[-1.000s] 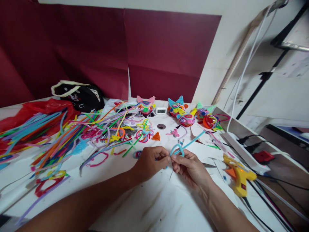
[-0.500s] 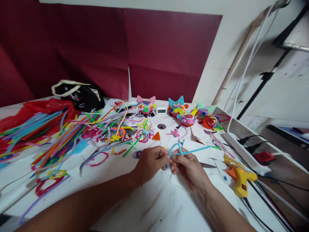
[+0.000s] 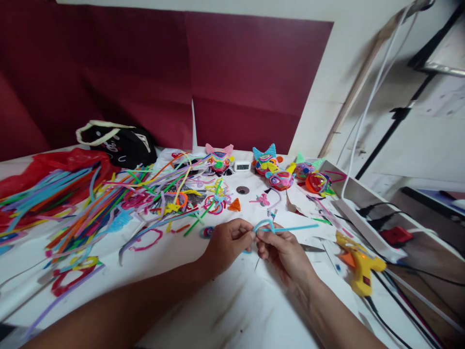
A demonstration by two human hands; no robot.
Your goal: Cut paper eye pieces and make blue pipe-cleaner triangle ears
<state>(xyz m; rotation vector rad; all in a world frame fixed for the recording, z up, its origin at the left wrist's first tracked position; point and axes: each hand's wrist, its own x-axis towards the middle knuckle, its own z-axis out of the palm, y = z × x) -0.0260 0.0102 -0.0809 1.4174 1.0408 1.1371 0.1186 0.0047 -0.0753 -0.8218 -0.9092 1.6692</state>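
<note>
A light blue pipe cleaner (image 3: 296, 228) is bent into a small loop between my two hands, and its straight end points right. My left hand (image 3: 230, 242) pinches the loop's left side between thumb and fingers. Thumb and index finger of my right hand (image 3: 281, 247) grip the same pipe cleaner where the straight end leaves the loop. The fingertips of both hands nearly touch. Scissors (image 3: 312, 248) lie partly hidden behind my right hand. A small blue and pink coil (image 3: 207, 232) rests beside my left hand.
Many coloured pipe cleaners (image 3: 83, 213) spread over the left of the table. Decorated balls with ears (image 3: 267, 162) stand at the back near a small clock (image 3: 242, 166). A yellow glue gun (image 3: 361, 271) and a white power strip (image 3: 370, 232) lie at the right.
The blue loop has become lower and flatter, and its straight end has tilted slightly down. Both hands stay nearly in place, still pinching it.
</note>
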